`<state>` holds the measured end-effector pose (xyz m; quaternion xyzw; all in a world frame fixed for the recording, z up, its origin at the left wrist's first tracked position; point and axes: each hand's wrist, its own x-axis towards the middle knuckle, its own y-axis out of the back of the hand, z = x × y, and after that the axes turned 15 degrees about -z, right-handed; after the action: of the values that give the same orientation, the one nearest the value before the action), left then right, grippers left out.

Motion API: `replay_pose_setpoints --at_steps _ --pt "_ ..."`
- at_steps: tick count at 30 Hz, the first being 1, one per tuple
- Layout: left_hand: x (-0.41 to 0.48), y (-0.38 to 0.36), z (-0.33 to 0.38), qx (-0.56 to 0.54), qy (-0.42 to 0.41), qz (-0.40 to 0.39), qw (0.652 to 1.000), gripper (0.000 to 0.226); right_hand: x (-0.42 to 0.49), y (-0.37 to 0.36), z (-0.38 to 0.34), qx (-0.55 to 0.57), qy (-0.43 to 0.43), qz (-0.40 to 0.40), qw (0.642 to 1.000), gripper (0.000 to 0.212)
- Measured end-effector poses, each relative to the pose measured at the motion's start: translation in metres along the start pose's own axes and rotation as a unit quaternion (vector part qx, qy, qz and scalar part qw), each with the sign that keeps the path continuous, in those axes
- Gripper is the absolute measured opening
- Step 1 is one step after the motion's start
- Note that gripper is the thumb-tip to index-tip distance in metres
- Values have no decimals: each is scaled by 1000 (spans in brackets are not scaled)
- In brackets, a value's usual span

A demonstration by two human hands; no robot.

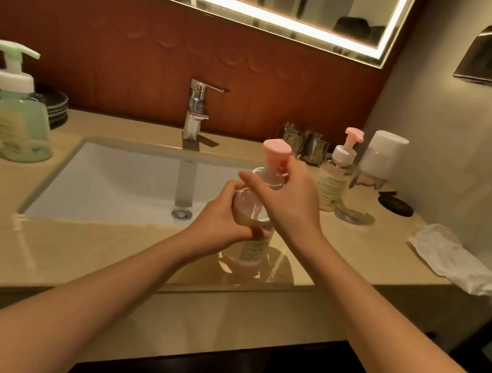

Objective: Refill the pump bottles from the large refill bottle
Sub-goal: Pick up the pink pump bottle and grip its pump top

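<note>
Both forearms reach in from the near edge. The left hand (pixel 226 219) wraps its fingers round the body of a clear pump bottle (pixel 252 247). The right hand (pixel 287 206) grips the neck under the pink pump head. The bottle stands on the counter (pixel 95 259) at the sink's (pixel 127 186) near right corner. Its label print is too blurred to read.

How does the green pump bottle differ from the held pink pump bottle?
The green pump bottle stands untouched left of the sink; the pink pump bottle is at its front right, the left hand gripping its body, the right hand its neck. The green one's pump head is green, the pink one's pink. Both are see-through, labelled.
</note>
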<state>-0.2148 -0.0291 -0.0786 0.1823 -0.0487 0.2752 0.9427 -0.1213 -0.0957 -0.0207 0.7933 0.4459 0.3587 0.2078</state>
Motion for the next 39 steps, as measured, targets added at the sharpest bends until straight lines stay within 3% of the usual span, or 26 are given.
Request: replay_pose_setpoints --at_steps 5,10,12,15,18,23,26,31,35,39 --pt "5 -9 -2 12 14 32 999 74 3 8 -1 -18 0 -5 1000 48" --pt "7 -12 -1 11 7 33 999 72 -3 17 5 131 19 -100 986 36" --pt "7 -12 -1 9 6 35 999 73 -5 19 10 155 28 -115 981 43" --pt "8 -12 -2 2 10 38 999 74 -2 18 14 114 1 -68 991 59" --pt "9 -12 -3 8 12 39 999 73 2 19 12 62 -5 -39 997 50" --pt "8 -11 -3 12 13 36 999 75 1 22 8 69 19 -90 993 33" --pt "8 -11 -3 20 12 37 999 75 -2 25 6 139 15 -138 981 42" --pt "9 -12 -4 19 22 40 999 78 0 20 2 73 -19 -107 991 63" --pt "9 -12 -4 22 15 42 999 79 1 16 0 54 -3 -77 996 53" --pt "8 -12 -4 26 9 37 999 76 -1 20 1 121 -6 -150 981 47"
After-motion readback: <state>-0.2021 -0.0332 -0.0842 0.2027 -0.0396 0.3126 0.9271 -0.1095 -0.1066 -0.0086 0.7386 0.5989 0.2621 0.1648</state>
